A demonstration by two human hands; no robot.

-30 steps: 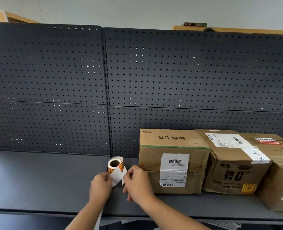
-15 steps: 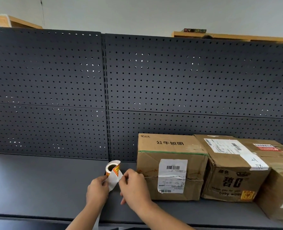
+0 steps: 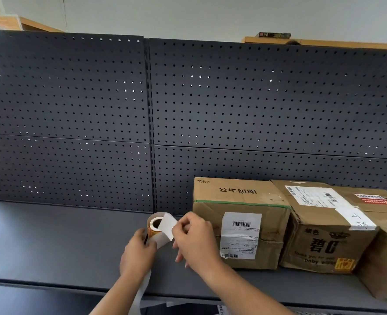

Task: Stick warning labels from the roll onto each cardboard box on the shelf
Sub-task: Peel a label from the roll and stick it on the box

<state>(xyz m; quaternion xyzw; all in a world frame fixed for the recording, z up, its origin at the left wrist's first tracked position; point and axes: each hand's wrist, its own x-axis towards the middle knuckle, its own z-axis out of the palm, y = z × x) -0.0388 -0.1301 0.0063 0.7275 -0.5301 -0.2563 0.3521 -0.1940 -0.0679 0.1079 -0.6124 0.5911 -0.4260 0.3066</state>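
My left hand [image 3: 139, 254] grips the label roll [image 3: 154, 226], an orange-printed roll with a brown core, held above the dark shelf [image 3: 51, 242]. My right hand [image 3: 193, 238] pinches a label [image 3: 168, 225] seen from its white back, lifted off the roll. A strip of white backing paper [image 3: 140, 296] hangs down under my left wrist. Just right of my hands stands a cardboard box [image 3: 240, 221] with a white shipping label. A second box [image 3: 326, 228] beside it carries a small yellow sticker [image 3: 345, 264] low on its front. A third box [image 3: 385, 258] sits at the far right edge.
A dark pegboard wall [image 3: 233, 105] backs the shelf. The shelf's front edge [image 3: 74, 285] runs below my forearms. Papers [image 3: 219, 310] lie on the level underneath. Wooden ledges show above the pegboard at top left and top right.
The camera has tilted slightly. My right hand has pulled the label further up and right off the roll, so its white back now stands raised between my hands.
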